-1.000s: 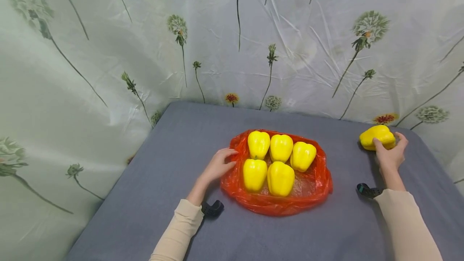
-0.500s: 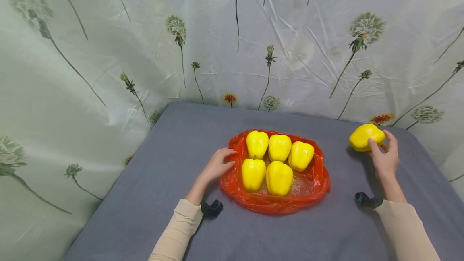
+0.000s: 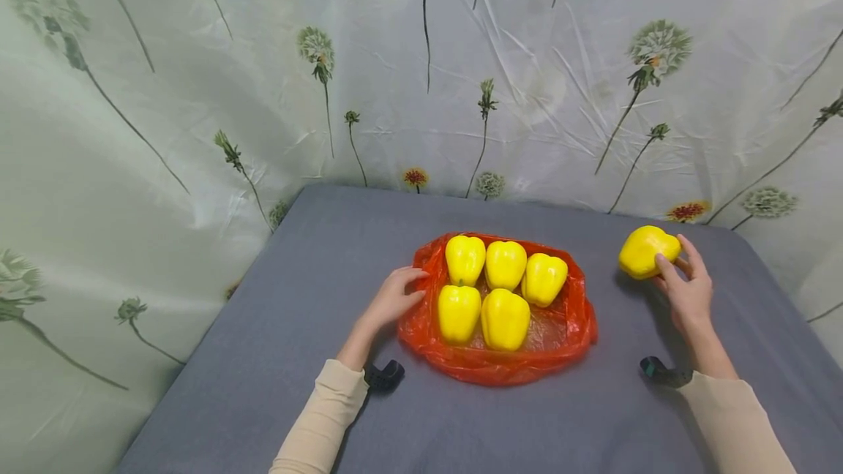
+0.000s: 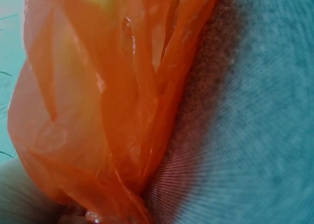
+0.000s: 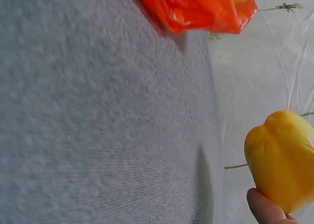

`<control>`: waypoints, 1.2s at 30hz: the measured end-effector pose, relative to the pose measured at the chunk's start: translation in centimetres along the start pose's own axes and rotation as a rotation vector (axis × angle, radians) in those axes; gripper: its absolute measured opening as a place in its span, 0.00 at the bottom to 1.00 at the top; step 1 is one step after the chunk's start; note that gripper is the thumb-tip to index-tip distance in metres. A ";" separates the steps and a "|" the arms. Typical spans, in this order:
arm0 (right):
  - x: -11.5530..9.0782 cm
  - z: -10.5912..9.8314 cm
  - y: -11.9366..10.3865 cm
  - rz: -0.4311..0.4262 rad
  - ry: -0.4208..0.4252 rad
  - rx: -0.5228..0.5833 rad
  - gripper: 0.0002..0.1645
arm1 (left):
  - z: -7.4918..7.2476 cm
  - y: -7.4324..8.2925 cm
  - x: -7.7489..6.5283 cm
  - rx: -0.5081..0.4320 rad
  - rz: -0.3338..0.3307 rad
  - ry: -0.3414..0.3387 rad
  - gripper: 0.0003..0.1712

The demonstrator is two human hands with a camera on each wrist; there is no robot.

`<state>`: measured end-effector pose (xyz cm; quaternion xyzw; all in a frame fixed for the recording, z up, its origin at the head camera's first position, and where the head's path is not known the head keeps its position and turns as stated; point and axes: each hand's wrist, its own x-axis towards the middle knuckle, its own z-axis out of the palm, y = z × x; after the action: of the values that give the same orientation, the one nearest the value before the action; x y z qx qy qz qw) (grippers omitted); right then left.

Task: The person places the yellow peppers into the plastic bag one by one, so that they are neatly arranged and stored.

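An opened red plastic bag [image 3: 497, 373] lies on the table with several yellow bell peppers [image 3: 506, 319] standing in it in two rows. At its left edge my left hand [image 3: 390, 300] grips the plastic between thumb and fingers; in the left wrist view the film of the bag [image 4: 122, 111] bunches down toward that hand. Off to the right, my right hand [image 3: 688, 297] holds another yellow bell pepper [image 3: 648, 251] above the table, its shadow below. The right wrist view shows the thumb [image 5: 265, 207] against the underside of this pepper [image 5: 282, 158].
The grey cloth-covered table [image 3: 263, 357] meets a curtain [image 3: 560, 93] printed with dandelions at the back and left. Black wrist-worn devices [image 3: 385, 377] sit at both cuffs. Bare bag floor [image 3: 549, 331] shows at the front right inside the bag.
My right hand has lifted the yellow bell pepper off the table and carried it left toward the bag. My left hand has stayed at the bag's left edge.
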<state>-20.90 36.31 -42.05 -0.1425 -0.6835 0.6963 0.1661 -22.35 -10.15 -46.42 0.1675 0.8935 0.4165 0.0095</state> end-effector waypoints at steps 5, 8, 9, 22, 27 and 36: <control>-0.1 -0.3 0.8 -0.065 -0.066 -0.018 0.38 | 0.0 0.1 -0.1 -0.002 -0.011 -0.002 0.21; -0.4 -0.4 1.0 -0.083 -0.109 0.010 0.38 | 0.0 0.1 -0.1 0.001 -0.013 -0.001 0.21; -0.5 -0.4 1.0 -0.090 -0.121 0.019 0.38 | 0.0 0.1 -0.1 0.003 -0.012 -0.001 0.21; 0.1 -1.3 3.2 -0.092 -0.261 -0.026 0.40 | 0.0 0.2 0.0 0.005 0.003 0.005 0.21; -2.5 0.2 1.0 -0.077 -0.266 -0.098 0.38 | -0.1 0.3 0.0 0.004 0.003 0.005 0.21; -6.3 2.2 -1.5 -0.137 -0.378 -0.017 0.33 | -0.2 0.4 0.1 0.012 0.005 0.001 0.21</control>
<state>-16.07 31.64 -40.64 0.0360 -0.7165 0.6920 0.0806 -22.36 -10.02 -46.01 0.1696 0.8956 0.4113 0.0069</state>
